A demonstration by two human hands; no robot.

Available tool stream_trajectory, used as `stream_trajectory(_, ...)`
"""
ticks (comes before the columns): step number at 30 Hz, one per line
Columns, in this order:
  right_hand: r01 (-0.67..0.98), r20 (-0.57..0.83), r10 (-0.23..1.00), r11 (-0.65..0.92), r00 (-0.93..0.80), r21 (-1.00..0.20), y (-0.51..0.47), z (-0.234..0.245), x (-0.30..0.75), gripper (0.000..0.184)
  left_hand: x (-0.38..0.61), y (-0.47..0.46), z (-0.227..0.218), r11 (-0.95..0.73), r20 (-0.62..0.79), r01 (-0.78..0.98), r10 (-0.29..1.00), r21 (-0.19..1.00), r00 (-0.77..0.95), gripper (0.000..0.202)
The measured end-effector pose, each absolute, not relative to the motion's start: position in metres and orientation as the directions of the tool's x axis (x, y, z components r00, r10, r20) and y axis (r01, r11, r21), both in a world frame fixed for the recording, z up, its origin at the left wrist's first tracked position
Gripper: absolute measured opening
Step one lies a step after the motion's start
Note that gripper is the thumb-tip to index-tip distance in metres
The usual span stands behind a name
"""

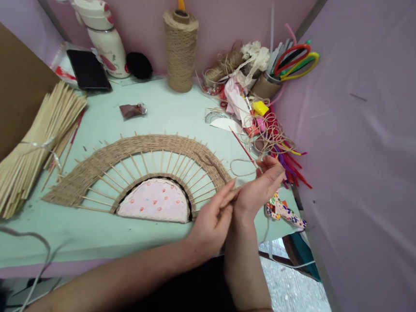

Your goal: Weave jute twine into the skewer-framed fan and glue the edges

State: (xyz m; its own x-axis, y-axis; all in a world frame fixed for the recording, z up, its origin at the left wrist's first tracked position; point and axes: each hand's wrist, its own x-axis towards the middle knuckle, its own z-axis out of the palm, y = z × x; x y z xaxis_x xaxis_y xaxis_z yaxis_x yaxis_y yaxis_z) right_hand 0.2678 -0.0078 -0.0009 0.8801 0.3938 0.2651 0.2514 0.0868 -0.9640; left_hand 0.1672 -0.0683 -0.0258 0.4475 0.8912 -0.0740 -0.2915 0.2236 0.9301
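A half-round woven twine fan (154, 144) with thin wooden ribs lies flat before me. Its inner half-circle is a pink patterned cloth panel (153, 200) edged in black. My left hand (212, 219) is closed over the fan's right end, fingers pressed together; what they pinch is hidden. Against it, my right hand (261, 187) is closed with curled fingers at the lower end of a thin red stick (243, 145). A loop of twine (231, 167) curves beside these fingertips. The fan's right corner is covered by my hands.
Bundled flat wooden sticks (14, 163) lie left. Behind stand a bottle (110, 50), a phone (88, 70) and a twine spool (180, 51). A small brown packet (132, 111) lies nearer. Tangled twine (268, 127), pipe cleaners (294, 171) and a pot with scissors (267, 86) crowd the right.
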Motion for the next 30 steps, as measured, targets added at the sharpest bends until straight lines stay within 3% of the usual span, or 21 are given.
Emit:
stream_trajectory(4, 0.171, 0.184, 0.412, 0.069, 0.893, -0.983, -0.009, -0.007, 0.264, 0.046, 0.16, -0.071, -0.023, 0.063, 0.122, -0.256, 0.756, 0.965, 0.644, 0.074)
stream_trajectory(8, 0.16, 0.186, 0.48, 0.094, 0.858, -0.983, -0.011, -0.007, 0.259, 0.051, 0.157, -0.06, -0.013, -0.013, 0.157, -0.212, 0.715, 0.977, 0.681, 0.086)
stream_trajectory(13, 0.224, 0.237, 0.356, 0.078, 0.904, -0.971, -0.01, -0.005, 0.268, 0.054, 0.152, -0.07, -0.011, -0.112, 0.179, -0.14, 0.608, 0.984, 0.774, 0.099)
stream_trajectory(15, 0.251, 0.267, 0.347, 0.091, 0.899, -0.964, -0.013, -0.005, 0.267, 0.052, 0.151, -0.072, -0.012, -0.093, 0.176, -0.151, 0.604, 0.984, 0.777, 0.1)
stream_trajectory(19, 0.322, 0.329, 0.472, 0.098, 0.818, -0.942, -0.019, -0.006, 0.26, 0.046, 0.151, -0.068, -0.01, -0.037, 0.145, -0.164, 0.679, 0.986, 0.72, 0.094)
stream_trajectory(24, 0.26, 0.277, 0.397, 0.097, 0.875, -0.961, -0.019, -0.008, 0.264, 0.045, 0.149, -0.07, -0.008, -0.056, 0.18, -0.184, 0.605, 0.981, 0.775, 0.098)
stream_trajectory(30, 0.323, 0.309, 0.509, 0.063, 0.803, -0.944, -0.023, -0.01, 0.261, 0.047, 0.148, -0.067, -0.011, -0.011, 0.132, -0.166, 0.659, 0.986, 0.741, 0.092)
